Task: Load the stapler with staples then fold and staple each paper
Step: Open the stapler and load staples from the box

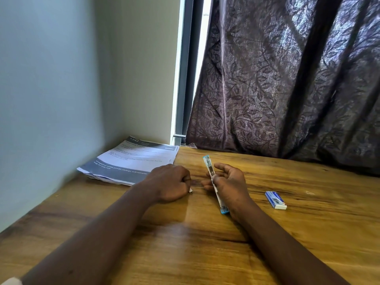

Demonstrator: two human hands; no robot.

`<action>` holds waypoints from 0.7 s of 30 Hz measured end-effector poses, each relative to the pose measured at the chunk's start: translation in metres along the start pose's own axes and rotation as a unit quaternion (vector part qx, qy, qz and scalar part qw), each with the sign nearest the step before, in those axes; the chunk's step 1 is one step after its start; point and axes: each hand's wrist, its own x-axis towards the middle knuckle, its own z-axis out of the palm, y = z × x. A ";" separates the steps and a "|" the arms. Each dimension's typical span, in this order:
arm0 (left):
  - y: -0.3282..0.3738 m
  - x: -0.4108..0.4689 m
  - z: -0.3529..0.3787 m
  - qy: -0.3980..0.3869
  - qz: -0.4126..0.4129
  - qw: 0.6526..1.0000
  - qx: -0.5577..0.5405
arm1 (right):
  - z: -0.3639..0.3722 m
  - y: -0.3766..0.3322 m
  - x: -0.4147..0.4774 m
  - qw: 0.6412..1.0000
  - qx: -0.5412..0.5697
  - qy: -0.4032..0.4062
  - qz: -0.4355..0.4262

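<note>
A person sits at a wooden desk [205, 247] with 2 bare arms reaching out over it.

The right hand [231, 187] holds the stapler [210, 168]. The stapler is long and thin, white with blue ends, and it looks opened out flat. It lies across the palm with the thumb curled over its middle. One end points away toward the curtain and the other end sticks out near the wrist. The other fingers are spread loosely behind it.

The left hand [170, 182] rests on the desk just beside the right hand. Its fingers are curled in tight, and they pinch a small white thing [190, 190] that pokes out at the fingertips. It is too small to tell what it is.

A little blue and white box of staples [276, 200] lies flat on the desk, to the right of the right hand and apart from it.

A stack of papers [131, 159] with grey bands and print sits in the far left corner of the desk, next to the wall [51, 79].

A dark curtain [287, 79] with a leaf pattern hangs behind the desk.
</note>
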 end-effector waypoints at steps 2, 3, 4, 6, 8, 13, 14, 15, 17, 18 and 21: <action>0.000 0.000 0.000 0.003 0.000 1.000 -0.007 | -0.002 0.001 0.003 1.000 -0.027 0.011 -0.001; 0.000 0.000 0.000 0.004 0.001 1.000 -0.009 | -0.004 0.001 0.004 0.999 -0.035 0.017 0.001; 0.000 0.000 0.000 0.006 0.003 1.000 -0.010 | -0.005 0.001 0.005 0.999 -0.040 0.022 0.002; 0.000 0.000 0.000 0.007 0.007 1.000 -0.011 | -0.009 -0.001 0.005 0.999 -0.045 0.027 0.001; -0.001 0.000 0.000 0.005 0.010 1.000 -0.015 | -0.012 -0.005 0.005 0.999 -0.047 0.026 -0.006; -0.003 0.002 0.001 0.000 0.013 1.000 -0.021 | -0.019 -0.002 0.010 0.995 -0.092 0.040 -0.007; -0.004 0.003 0.001 0.000 0.012 1.000 -0.021 | -0.019 -0.001 0.011 0.994 -0.100 0.045 -0.003; -0.004 0.003 0.001 0.001 0.012 1.000 -0.021 | -0.020 0.000 0.012 0.992 -0.114 0.051 -0.002; -0.003 0.002 0.001 -0.001 0.015 1.000 -0.022 | -0.021 -0.001 0.010 0.986 -0.158 0.052 -0.013; -0.003 0.002 0.001 -0.002 0.017 1.000 -0.020 | -0.021 -0.002 0.008 0.981 -0.187 0.047 -0.023; -0.003 0.001 0.001 0.002 0.023 1.000 -0.019 | -0.019 -0.005 0.000 0.966 -0.251 0.023 -0.058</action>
